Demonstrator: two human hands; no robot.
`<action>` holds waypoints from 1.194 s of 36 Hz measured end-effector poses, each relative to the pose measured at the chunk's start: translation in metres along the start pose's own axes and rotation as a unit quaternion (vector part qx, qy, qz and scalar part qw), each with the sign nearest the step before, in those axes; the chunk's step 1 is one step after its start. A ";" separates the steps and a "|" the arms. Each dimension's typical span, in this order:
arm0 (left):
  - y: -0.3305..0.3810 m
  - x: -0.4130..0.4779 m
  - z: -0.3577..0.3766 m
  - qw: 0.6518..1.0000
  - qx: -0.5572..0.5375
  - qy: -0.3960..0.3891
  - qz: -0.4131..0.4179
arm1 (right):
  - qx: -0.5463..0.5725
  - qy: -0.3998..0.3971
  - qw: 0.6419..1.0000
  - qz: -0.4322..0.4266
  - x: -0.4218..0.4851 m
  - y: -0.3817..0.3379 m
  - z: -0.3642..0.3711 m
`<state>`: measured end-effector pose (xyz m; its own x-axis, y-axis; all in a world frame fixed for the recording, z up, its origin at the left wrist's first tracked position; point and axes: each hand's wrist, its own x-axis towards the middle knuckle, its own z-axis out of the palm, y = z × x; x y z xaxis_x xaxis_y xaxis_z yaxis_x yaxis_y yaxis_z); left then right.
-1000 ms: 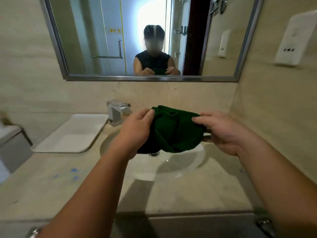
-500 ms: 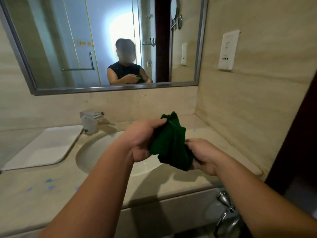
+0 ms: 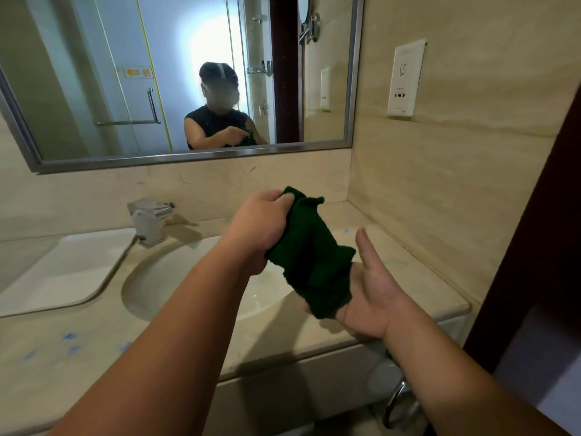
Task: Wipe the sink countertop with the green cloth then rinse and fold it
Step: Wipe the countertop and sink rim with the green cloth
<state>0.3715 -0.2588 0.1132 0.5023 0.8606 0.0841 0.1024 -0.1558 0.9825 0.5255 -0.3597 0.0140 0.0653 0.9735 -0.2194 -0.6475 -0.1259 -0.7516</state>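
Gripping the bunched green cloth (image 3: pixel 309 256) in the left hand (image 3: pixel 261 228), above the sink's (image 3: pixel 151 287) right rim; right hand (image 3: pixel 374 294) now opening flat beneath (clamped a moment ago), probably wringing done, folding coming next.

Beige marble-look wall tiles (image 3: pixel 456 171) are lining the corner. A large metal-framed rectangular mirror (image 3: pixel 195 158) is hanging above, reflecting a glass shower door and a bright glow. A white plastic wall socket plate (image 3: pixel 405 78) is sitting on the right wall, beside a dark brown door frame (image 3: pixel 534 215).
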 end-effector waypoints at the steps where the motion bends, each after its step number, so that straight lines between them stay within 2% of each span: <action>1: -0.004 0.002 0.001 1.000 -0.005 0.010 -0.005 | -0.003 0.020 1.000 -0.014 0.000 -0.002 -0.001; 5: -0.033 0.010 0.007 0.997 0.029 0.063 -0.027 | -0.028 0.154 0.984 -0.087 -0.009 -0.031 -0.008; 8: -0.060 0.009 0.017 0.996 0.066 0.034 -0.044 | -0.056 0.224 0.961 -0.154 -0.023 -0.065 -0.021; 10: -0.080 0.008 0.026 0.988 0.154 0.010 -0.031 | -0.103 0.265 0.938 -0.198 -0.034 -0.085 -0.028; 12: -0.095 0.006 0.036 0.961 0.277 -0.008 -0.005 | -0.175 0.297 0.906 -0.246 -0.041 -0.100 -0.033; 14: -0.108 0.003 0.048 0.930 0.366 -0.038 0.020 | -0.288 0.339 0.847 -0.292 -0.046 -0.108 -0.035; 16: -0.120 -0.003 0.058 0.904 0.417 -0.080 0.044 | -0.457 0.375 0.749 -0.299 -0.045 -0.112 -0.044; 18: -0.134 -0.008 0.064 0.876 0.464 -0.108 0.071 | -0.619 0.362 0.659 -0.227 -0.041 -0.109 -0.059; 21: -0.147 -0.007 0.066 0.844 0.516 -0.113 0.092 | -0.761 0.306 0.570 -0.046 -0.028 -0.094 -0.086; 23: -0.149 -0.004 0.065 0.835 0.530 -0.123 0.083 | -0.773 0.289 0.565 0.018 -0.018 -0.082 -0.101; 25: -0.146 -0.003 0.063 0.836 0.526 -0.136 0.074 | -0.762 0.316 0.565 0.010 -0.007 -0.072 -0.114; 29: -0.138 -0.003 0.054 0.850 0.508 -0.130 0.044 | -0.769 0.359 0.529 -0.004 0.014 -0.059 -0.134; 33: -0.128 0.003 0.045 0.830 0.537 -0.149 -0.020 | -0.808 0.330 0.487 0.038 0.034 -0.049 -0.153; 37: -0.122 0.012 0.042 0.806 0.560 -0.187 -0.044 | -0.830 0.307 0.465 0.021 0.049 -0.048 -0.165; 43: -0.144 0.018 0.036 0.831 0.532 -0.158 -0.037 | -0.851 0.256 0.459 -0.007 0.069 -0.047 -0.166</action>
<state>0.3968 -0.2382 -0.0327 0.6445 0.7422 -0.1837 0.7595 -0.5938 0.2658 0.6870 -0.3184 -0.0693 0.5130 0.8584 0.0021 0.8570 -0.5121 -0.0576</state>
